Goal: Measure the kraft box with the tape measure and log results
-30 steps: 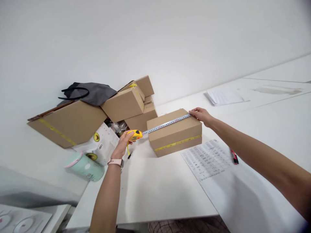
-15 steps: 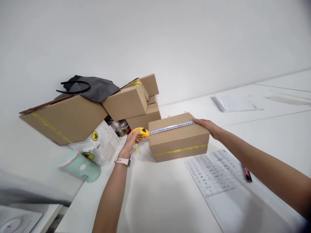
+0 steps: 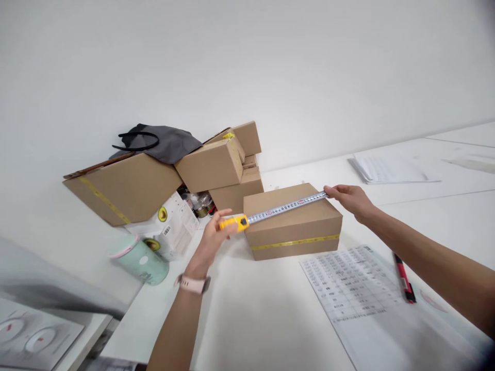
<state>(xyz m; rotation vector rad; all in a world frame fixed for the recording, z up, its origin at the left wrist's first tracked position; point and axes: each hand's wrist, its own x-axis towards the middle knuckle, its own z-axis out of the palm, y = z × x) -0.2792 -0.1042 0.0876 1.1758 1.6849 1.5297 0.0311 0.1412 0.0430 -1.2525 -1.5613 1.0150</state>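
Note:
A yellow tape measure (image 3: 236,223) is in my left hand (image 3: 211,239), its case held at the near left corner of a closed cardboard box (image 3: 294,234). Its printed blade stretches slantwise over the box top, out past the far right edge. My right hand (image 3: 350,200) pinches the blade's end between thumb and fingers, just off the box. The box lies on the white table (image 3: 255,319), with a strip of yellow tape along its front side. A pale pink watch strap circles my left wrist.
Stacked cardboard boxes (image 3: 209,167) and a grey bag (image 3: 166,144) stand against the wall at left. Near them are a white avocado-print box (image 3: 176,226) and a mint canister (image 3: 145,263). A printed sheet (image 3: 348,283), red marker (image 3: 404,278) and papers (image 3: 386,167) lie at right.
The tape measure has come up and toward me at the left. My right hand has drawn the blade's end off the box's right edge; the blade now lies more slantwise. The view has shifted slightly.

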